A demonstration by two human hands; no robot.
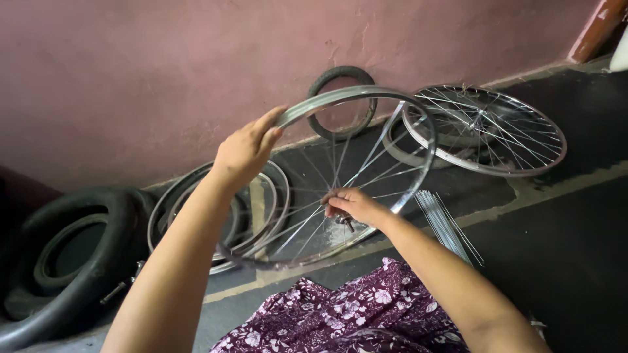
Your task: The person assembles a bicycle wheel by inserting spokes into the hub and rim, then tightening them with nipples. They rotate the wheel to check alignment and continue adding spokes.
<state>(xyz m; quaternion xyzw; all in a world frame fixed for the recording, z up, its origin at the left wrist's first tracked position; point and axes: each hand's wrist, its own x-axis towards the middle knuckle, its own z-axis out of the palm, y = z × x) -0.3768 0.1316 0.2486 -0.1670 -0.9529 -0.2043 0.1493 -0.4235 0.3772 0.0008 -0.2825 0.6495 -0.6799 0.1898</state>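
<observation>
Presently, we record a bare spoked bicycle wheel (366, 140) held tilted above the dark floor (562, 248), in front of the person's lap, its far rim towards the pink wall (163, 72). The left hand (245, 151) is closed over the upper rim, fingers lying along the metal; in our judgement this grip carries the wheel and fixes its tilt so that the spokes face the person. The right hand (353, 206) sits at the centre, fingers pinched together at the hub (345, 222), where the spokes converge. We cannot tell whether they grip the axle end or a spoke head.

A bundle of loose spokes (445, 222) lies on the floor just beside the right forearm, seemingly put within easy reach. A second spoked wheel (487, 131) lies flat near the wall, and a small black tyre (343, 101) leans upright against the wall behind the held rim. To the left, several bare rims (261, 216) lie stacked, and beyond them large black tyres (72, 255) rest nested together. A purple floral garment (347, 314) covers the lap.

We see no container proper; the nested tyres hold only one another.
</observation>
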